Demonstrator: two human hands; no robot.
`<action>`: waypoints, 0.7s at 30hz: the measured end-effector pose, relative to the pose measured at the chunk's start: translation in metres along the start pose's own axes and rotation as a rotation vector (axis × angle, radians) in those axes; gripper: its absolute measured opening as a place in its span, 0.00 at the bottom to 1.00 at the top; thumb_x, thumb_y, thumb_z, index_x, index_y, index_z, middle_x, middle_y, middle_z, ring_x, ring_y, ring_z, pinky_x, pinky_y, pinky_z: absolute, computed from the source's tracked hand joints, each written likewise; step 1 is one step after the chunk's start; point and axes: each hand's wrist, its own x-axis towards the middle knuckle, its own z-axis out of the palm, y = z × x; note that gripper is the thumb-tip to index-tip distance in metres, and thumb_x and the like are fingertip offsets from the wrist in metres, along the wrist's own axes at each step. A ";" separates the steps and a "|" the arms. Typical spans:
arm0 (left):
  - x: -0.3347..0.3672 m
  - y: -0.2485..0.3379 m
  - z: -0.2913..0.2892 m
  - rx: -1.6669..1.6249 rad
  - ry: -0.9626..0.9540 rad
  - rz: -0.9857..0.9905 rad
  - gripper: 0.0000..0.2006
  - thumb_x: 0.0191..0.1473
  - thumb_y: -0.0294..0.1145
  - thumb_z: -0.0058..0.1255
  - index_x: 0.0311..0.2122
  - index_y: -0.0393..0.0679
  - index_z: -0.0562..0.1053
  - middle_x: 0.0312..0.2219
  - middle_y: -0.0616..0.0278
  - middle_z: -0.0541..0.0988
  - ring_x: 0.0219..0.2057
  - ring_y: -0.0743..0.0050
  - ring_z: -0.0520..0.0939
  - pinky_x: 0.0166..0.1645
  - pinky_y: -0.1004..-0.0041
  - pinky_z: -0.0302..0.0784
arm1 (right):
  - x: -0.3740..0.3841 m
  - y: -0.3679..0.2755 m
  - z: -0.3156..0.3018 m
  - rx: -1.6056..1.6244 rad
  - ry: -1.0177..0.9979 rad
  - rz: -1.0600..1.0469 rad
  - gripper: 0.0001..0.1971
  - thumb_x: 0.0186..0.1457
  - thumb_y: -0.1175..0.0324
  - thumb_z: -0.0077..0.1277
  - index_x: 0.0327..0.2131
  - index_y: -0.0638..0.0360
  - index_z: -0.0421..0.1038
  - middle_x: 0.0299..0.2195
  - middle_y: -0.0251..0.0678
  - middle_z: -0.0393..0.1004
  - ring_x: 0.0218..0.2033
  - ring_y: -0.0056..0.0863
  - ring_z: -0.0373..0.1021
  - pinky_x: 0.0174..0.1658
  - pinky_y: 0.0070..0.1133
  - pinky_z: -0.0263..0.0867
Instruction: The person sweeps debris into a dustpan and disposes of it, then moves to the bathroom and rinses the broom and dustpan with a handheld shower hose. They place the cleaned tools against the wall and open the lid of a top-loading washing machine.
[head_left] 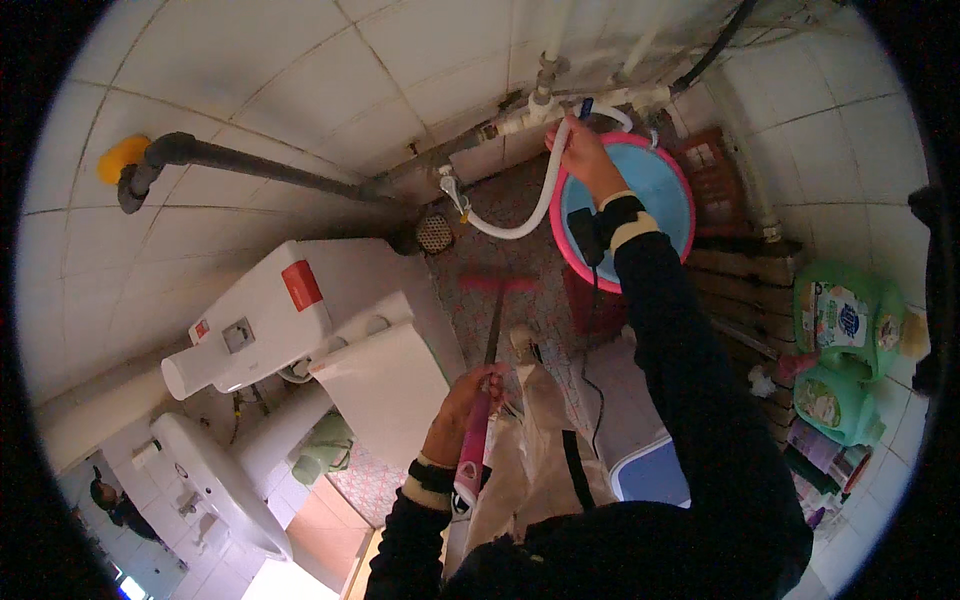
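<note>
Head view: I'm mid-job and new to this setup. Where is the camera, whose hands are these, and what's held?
There is no machine: the two bare hands belong to the person wearing the camera. It looks down from their head through a fisheye lens, so straight edges bend. The left hand grips a long tool with a pink head, above the patterned floor. The right hand holds a white hose near a pink-rimmed basin. A black corded object shows against the basin. Green jugs are at the right.

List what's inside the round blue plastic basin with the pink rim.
A boxy black object shows against the basin; whether it lies inside or above is unclear. What the right hand and dark sleeve cover is hidden.
</note>
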 end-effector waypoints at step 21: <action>0.016 -0.007 0.051 0.167 0.402 0.237 0.08 0.51 0.29 0.41 0.34 0.36 0.66 0.27 0.61 0.71 0.26 0.78 0.70 0.35 0.78 0.68 | -0.196 0.071 0.048 -0.613 -0.144 -0.115 0.09 0.55 0.64 0.34 0.32 0.60 0.55 0.20 0.33 0.62 0.20 0.22 0.62 0.25 0.22 0.62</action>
